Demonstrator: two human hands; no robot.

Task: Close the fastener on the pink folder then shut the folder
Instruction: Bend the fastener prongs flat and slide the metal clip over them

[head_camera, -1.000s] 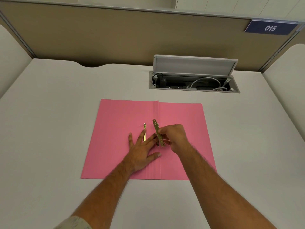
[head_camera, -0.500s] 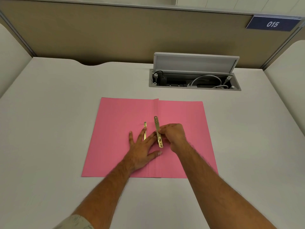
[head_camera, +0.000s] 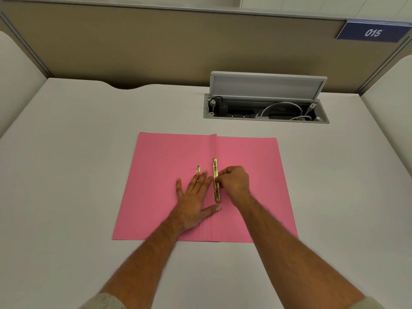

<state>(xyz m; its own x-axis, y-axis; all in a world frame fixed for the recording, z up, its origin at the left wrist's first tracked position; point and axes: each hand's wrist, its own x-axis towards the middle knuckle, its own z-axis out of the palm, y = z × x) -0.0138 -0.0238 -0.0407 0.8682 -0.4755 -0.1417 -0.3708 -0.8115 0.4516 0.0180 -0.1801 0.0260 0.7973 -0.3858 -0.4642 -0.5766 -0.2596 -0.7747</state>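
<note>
A pink folder (head_camera: 249,157) lies open and flat on the white desk. A long gold fastener bar (head_camera: 215,175) runs along the spine crease, nearly parallel to it. My right hand (head_camera: 234,181) pinches the bar's middle from the right. My left hand (head_camera: 194,201) rests flat on the left flap, fingers spread, covering most of a gold prong whose tip (head_camera: 198,169) shows beyond the fingertips.
An open cable box (head_camera: 265,108) with a raised grey lid and white cables is sunk into the desk behind the folder. A tan partition with a blue "015" sign (head_camera: 372,32) stands at the back. White side panels flank the desk.
My right hand has turned the fastener bar from a slant to nearly parallel with the spine and shifted it slightly toward the far edge. My left hand has stayed flat in place.
</note>
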